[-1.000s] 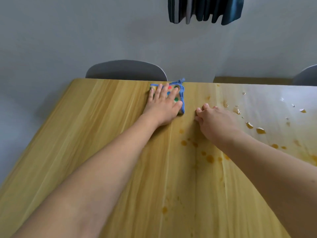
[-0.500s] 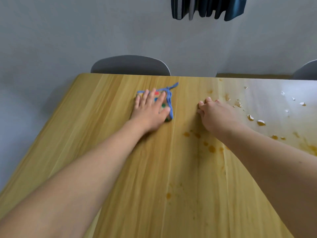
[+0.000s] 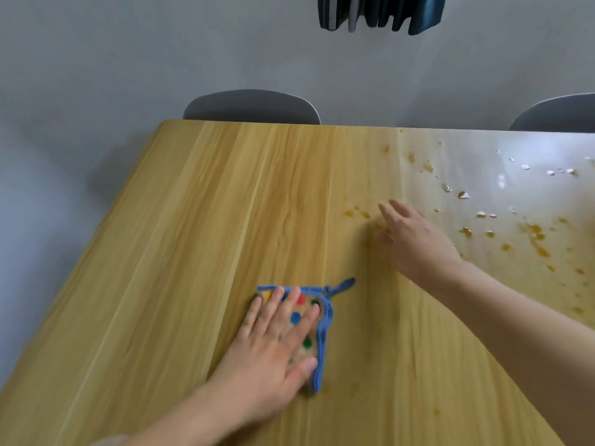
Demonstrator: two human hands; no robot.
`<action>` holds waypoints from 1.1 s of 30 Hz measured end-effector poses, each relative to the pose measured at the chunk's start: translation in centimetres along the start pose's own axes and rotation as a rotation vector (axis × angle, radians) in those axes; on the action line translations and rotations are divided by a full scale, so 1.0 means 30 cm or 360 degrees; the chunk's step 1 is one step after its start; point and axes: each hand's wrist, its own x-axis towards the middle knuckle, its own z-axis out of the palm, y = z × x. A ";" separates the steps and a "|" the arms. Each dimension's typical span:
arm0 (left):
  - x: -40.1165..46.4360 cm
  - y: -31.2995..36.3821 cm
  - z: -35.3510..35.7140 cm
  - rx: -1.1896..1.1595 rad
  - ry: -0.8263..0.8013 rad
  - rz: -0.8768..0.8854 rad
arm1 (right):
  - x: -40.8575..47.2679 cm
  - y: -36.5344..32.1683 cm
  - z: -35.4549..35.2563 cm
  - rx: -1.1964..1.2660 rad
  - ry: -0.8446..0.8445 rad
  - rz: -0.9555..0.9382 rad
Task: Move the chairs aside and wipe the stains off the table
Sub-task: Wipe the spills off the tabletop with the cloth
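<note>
Fingers (image 3: pixel 277 313) of the left hand (image 3: pixel 270 352) spread flat, gripping nothing, pressing down on the cloth (image 3: pixel 317 336) that pokes out beyond the fingertips and along the thumb side. Fingers (image 3: pixel 391 209) of the right hand (image 3: pixel 415 239) also loosely spread and empty, hovering at or just above the table (image 3: pixel 193 236); contact not clear through the blur.

Cloth directly beneath the left palm: folded, beige with coloured dots, blue-edged, a small loop trailing beyond the fingertips toward the right hand. Likely soft, light and limp, apt to bunch or slide out unless held flat under the whole palm; best pinned through the middle, never dragged by the loop. Tabletop looks smooth and glossy, so an easy glide.

Stains (image 3: pixel 534 235): too many to count, orange-brown spots and pale flecks, a few just ahead of the right fingertips, most scattered beyond the right hand's outer side; faint spots also between the two hands. Hardly any on the outer side of the left fingers.

Counted: one cloth, one table, two hands, two chairs. One chair (image 3: pixel 251 106) tucked at the far edge well beyond the left fingertips, a second chair (image 3: pixel 560 114) far past the right fingertips at the frame's edge.
</note>
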 end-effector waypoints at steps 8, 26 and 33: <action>0.482 -0.190 -0.144 -0.0287 -0.0051 -0.0675 | -0.415 -0.023 0.012 -0.0215 -0.0472 0.0237; 0.018 0.046 -0.026 -0.0316 -0.0152 -0.0524 | -0.455 -0.073 0.025 -0.0399 -0.0828 0.0513; 0.011 0.069 0.007 -0.0210 0.0032 -0.0422 | -0.454 -0.042 0.052 -0.0396 -0.0755 0.0491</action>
